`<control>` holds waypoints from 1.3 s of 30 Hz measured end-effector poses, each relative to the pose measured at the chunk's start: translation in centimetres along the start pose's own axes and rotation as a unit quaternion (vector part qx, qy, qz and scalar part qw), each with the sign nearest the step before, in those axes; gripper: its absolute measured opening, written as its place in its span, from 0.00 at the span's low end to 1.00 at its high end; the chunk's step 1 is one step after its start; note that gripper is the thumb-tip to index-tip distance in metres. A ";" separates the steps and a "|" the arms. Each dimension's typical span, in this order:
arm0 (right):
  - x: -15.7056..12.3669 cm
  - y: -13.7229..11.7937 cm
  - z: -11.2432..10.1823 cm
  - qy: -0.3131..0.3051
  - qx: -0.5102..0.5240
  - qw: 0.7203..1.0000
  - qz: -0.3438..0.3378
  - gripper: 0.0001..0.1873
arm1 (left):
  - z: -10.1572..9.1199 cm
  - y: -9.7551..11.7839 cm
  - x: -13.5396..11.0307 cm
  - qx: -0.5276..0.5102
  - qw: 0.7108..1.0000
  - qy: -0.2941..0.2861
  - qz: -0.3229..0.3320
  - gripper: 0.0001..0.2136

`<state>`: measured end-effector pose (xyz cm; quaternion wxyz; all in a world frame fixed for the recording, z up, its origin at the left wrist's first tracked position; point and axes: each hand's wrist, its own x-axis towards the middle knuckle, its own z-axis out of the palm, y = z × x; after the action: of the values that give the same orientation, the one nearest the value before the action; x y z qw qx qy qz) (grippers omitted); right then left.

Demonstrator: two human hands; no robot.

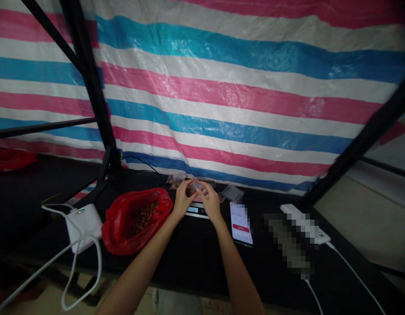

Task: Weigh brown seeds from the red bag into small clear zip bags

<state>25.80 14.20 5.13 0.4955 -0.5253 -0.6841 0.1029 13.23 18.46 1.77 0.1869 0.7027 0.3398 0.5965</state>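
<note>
Head camera, left hand point(183, 199) and right hand point(209, 199) pinching bag point(191, 188), over scale point(196, 211)

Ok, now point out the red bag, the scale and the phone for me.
Red bag point(117, 223), head view: its plastic side wall.
Scale point(193, 210), head view: its lit display.
Phone point(241, 222), head view: middle of its screen.

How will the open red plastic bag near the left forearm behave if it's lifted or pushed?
The thin, crinkled red plastic bag looks floppy, so it would probably crumple where gripped. The small brown pieces inside may make it sag when lifted and shift when pushed. Its mouth gapes open, so tilting it could spill them.
</note>
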 end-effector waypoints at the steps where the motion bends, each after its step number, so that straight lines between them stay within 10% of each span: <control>1: 0.0 0.3 0.3 0.001 0.031 1.000 0.005 0.14 | -0.1 0.1 -0.1 0.004 1.000 -0.006 0.001 0.19; 9: -0.5 1.8 -0.3 0.019 0.135 0.991 -0.006 0.10 | -1.0 -0.6 0.4 -0.209 0.965 -0.105 -0.121 0.43; 15: -0.7 1.3 -0.8 0.027 0.114 0.993 0.006 0.10 | -1.6 -0.8 0.5 -0.284 0.903 -0.214 -0.241 0.20; 32: -0.9 2.7 -0.5 0.125 0.125 0.981 0.087 0.15 | -0.3 1.0 0.0 -0.227 0.952 -0.020 -0.206 0.11; 39: -0.8 2.7 -0.4 0.051 0.151 0.985 0.071 0.12 | -0.5 1.4 0.1 -0.197 0.957 -0.013 -0.213 0.10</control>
<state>27.78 14.58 3.09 0.5950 -0.4962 -0.5956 0.2123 13.14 17.53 2.87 0.4484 0.5715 0.3547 0.5887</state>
